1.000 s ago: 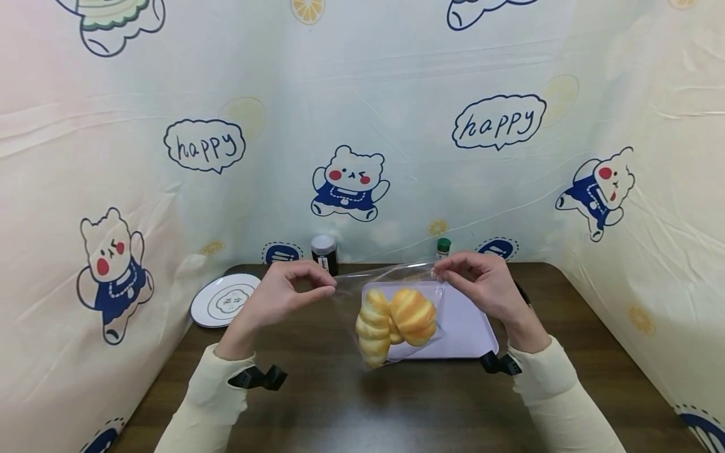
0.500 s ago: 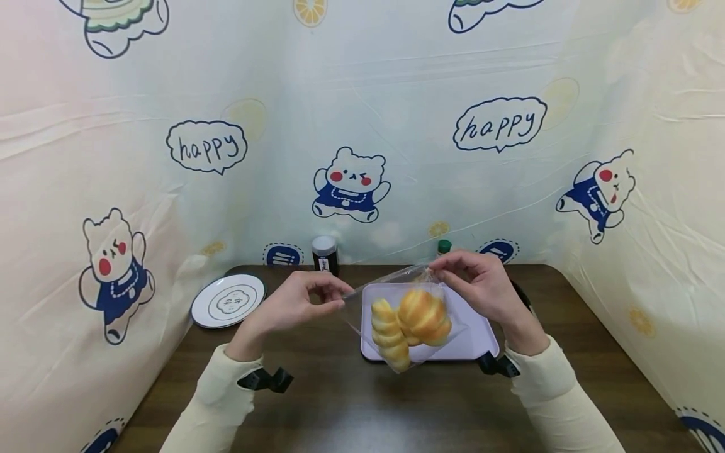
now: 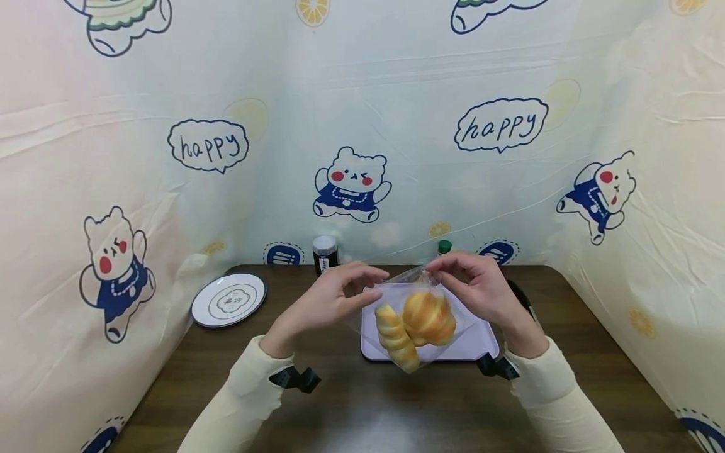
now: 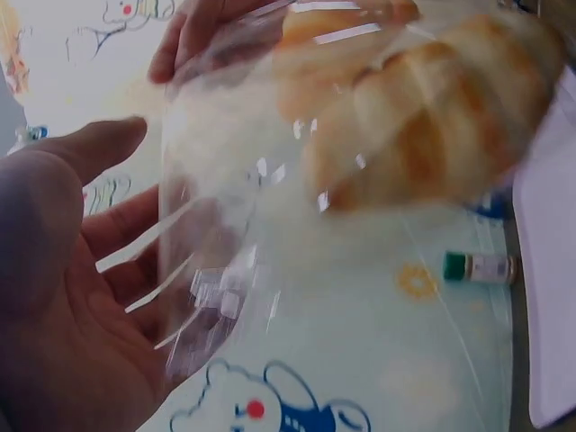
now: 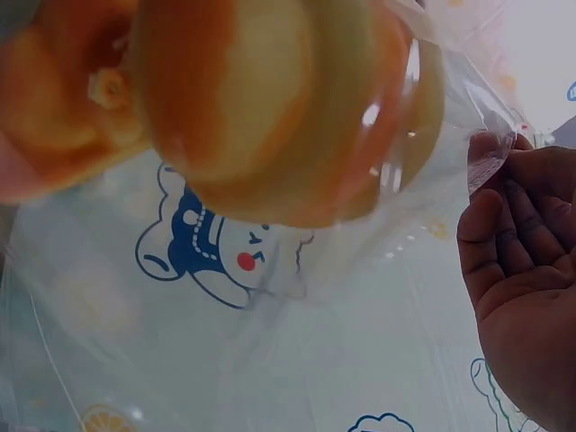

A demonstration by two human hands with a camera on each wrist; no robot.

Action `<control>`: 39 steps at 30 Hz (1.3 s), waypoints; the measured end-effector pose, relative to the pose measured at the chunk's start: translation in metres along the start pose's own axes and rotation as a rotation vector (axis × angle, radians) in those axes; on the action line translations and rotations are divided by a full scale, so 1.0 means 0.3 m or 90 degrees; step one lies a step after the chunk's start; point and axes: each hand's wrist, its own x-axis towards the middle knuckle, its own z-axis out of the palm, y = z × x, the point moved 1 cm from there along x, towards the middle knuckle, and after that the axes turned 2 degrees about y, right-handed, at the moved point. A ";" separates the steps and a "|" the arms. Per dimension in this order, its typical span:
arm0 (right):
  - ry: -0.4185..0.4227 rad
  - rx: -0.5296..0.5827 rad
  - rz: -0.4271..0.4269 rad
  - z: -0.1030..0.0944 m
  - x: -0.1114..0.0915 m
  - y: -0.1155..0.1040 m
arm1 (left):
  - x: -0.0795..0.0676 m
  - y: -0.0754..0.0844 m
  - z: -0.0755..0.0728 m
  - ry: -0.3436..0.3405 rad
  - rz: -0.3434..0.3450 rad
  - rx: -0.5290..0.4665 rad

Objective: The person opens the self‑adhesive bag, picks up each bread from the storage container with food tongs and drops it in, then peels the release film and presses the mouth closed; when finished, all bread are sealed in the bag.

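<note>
A clear plastic bag (image 3: 362,318) with bread rolls inside hangs over the lilac tray in the head view. One roll is long and ridged (image 3: 396,336); a rounder, scored bread roll (image 3: 428,318) lies against it. My right hand (image 3: 481,283) pinches the bag's gathered top corner between thumb and fingers, which the right wrist view shows too. On the other side my left hand (image 3: 337,299) is at the bag's upper left edge, thumb (image 4: 112,148) and fingers spread apart. Its fingers show through the plastic in the left wrist view, while the thumb stands off the film.
Beneath the bag lies the lilac tray (image 3: 478,343) on the brown table (image 3: 340,402). A white plate (image 3: 249,314) rests at the left. Along the back stand a dark jar (image 3: 325,255) with a pale lid and a green-capped bottle (image 3: 444,246). A black object (image 3: 518,296) sits behind my right hand.
My left hand has moved right toward the other hand, letting go of the bag's left edge. The bag has narrowed at the top and swung right; my right hand shifted slightly left.
</note>
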 end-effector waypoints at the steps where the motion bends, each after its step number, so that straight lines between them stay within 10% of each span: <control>1: -0.001 -0.004 0.001 0.002 -0.001 0.000 | 0.011 0.009 0.007 0.000 0.004 -0.002; 14: -0.048 -0.048 -0.034 0.017 0.001 -0.002 | 0.104 0.113 0.089 0.005 0.003 -0.016; 39: -0.030 -0.108 0.008 -0.013 -0.005 -0.021 | 0.068 0.062 0.096 0.017 -0.102 -0.004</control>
